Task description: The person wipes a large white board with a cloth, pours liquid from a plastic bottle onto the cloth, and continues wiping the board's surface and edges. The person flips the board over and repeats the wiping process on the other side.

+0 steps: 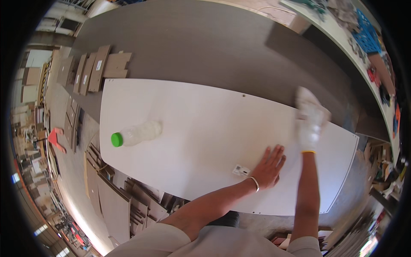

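A long white panel (192, 111) lies across the work surface in front of me. My left hand (270, 168), bare with a bracelet at the wrist, rests on it with fingers stretched out, beside a small printed label (241, 170). My right hand (310, 122) wears a white glove with a yellow cuff and is over the panel's far edge, towards its right end. Motion smears its fingers, and a whitish shape at their far side cannot be told apart as cloth or glove. A clear bottle with a green cap (141, 132) lies on its side on the panel's left part.
Beneath and beyond the panel spreads a large grey-brown surface (192, 43). Brown boards (99, 68) lie at its left. More boards (113, 201) are stacked below, at the near left. On the far right, a shelf (338, 32) carries a blue basket (367, 34) and assorted items.
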Tool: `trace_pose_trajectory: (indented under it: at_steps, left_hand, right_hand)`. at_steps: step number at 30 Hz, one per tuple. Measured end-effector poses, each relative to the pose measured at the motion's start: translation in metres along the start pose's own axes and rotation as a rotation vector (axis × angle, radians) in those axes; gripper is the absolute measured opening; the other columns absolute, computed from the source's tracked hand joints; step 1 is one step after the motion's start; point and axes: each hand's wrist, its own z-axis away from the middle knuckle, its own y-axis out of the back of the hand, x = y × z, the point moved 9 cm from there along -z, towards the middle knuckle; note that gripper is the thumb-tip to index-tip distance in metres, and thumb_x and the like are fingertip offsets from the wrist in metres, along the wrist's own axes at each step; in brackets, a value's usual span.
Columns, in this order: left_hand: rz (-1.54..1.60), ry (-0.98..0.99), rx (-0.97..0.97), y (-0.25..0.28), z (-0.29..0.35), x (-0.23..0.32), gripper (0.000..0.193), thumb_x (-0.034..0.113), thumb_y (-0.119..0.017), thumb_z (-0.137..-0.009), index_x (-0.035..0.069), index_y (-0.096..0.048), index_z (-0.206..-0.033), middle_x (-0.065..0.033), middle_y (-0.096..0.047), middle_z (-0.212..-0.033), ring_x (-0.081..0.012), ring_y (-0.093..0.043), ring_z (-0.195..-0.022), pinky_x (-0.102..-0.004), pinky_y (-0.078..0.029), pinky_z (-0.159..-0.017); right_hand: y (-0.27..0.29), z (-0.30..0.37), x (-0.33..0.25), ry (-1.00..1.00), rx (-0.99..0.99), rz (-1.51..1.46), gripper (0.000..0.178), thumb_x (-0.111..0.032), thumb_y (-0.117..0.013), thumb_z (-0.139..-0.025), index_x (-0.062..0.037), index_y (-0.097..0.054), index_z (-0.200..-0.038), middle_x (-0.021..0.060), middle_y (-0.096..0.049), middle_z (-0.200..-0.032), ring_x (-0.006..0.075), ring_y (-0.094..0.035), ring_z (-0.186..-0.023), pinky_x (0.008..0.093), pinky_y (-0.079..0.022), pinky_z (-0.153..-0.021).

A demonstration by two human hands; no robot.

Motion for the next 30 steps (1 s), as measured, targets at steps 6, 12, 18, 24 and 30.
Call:
trace_pose_trajectory:
  at_steps: [6, 12, 18, 24, 30]
  left_hand:
    - [0.451, 0.171, 0.252, 0.051, 0.125, -0.09, 0.062, -0.003, -0.067, -0.077, 0.002, -0.054, -0.138, -0.0147, -0.056, -0.145, -0.041, -0.042, -0.145, -0.0597, -0.028, -0.122]
    - [0.233, 0.769, 0.656, 0.152, 0.325, -0.232, 0.066, -0.001, -0.073, -0.074, -0.001, -0.048, -0.135, -0.0233, -0.051, -0.132, -0.0433, -0.048, -0.124, -0.0523, -0.039, -0.109]
    - [0.409, 0.781, 0.895, 0.216, 0.327, -0.316, 0.092, 0.007, -0.085, -0.073, -0.001, -0.036, -0.15, -0.0226, -0.042, -0.149, -0.04, -0.044, -0.137, -0.0468, -0.036, -0.116]
    - [0.608, 0.578, 0.832, 0.216, 0.293, -0.355, 0.09, 0.013, -0.09, -0.067, 0.005, -0.047, -0.146, -0.0158, -0.052, -0.148, -0.0349, -0.049, -0.137, -0.0437, -0.04, -0.114]
    - [0.606, 0.365, 0.823, 0.216, 0.281, -0.362, 0.081, 0.017, -0.091, -0.068, 0.007, -0.052, -0.138, -0.0143, -0.06, -0.139, -0.0365, -0.054, -0.132, -0.0458, -0.042, -0.112]
  right_hand:
    - [0.009, 0.062, 0.075, -0.509, 0.087, 0.11, 0.059, -0.014, -0.057, -0.094, -0.01, -0.049, -0.152, 0.0191, -0.043, -0.16, 0.0395, -0.032, -0.15, 0.0457, -0.025, -0.125]
    - [-0.097, -0.045, -0.316, 0.23, -0.181, -0.038, 0.043, -0.01, -0.064, -0.086, -0.0055, -0.064, -0.129, 0.0087, -0.054, -0.144, 0.0373, -0.039, -0.14, 0.0484, -0.031, -0.118]
    - [-0.186, -0.129, -0.538, 0.66, -0.264, -0.216, 0.046, -0.017, -0.07, -0.086, -0.0092, -0.064, -0.131, 0.007, -0.054, -0.142, 0.0329, -0.041, -0.137, 0.0475, -0.03, -0.118]
    - [-0.206, -0.107, -0.542, 0.849, -0.438, -0.113, 0.049, -0.018, -0.069, -0.088, -0.0073, -0.061, -0.135, 0.0085, -0.052, -0.146, 0.0349, -0.037, -0.143, 0.0505, -0.025, -0.123]
    - [-0.202, -0.113, -0.534, 0.852, -0.509, -0.077, 0.06, -0.011, -0.07, -0.084, -0.0052, -0.055, -0.142, 0.0157, -0.047, -0.152, 0.0418, -0.035, -0.144, 0.0528, -0.023, -0.124]
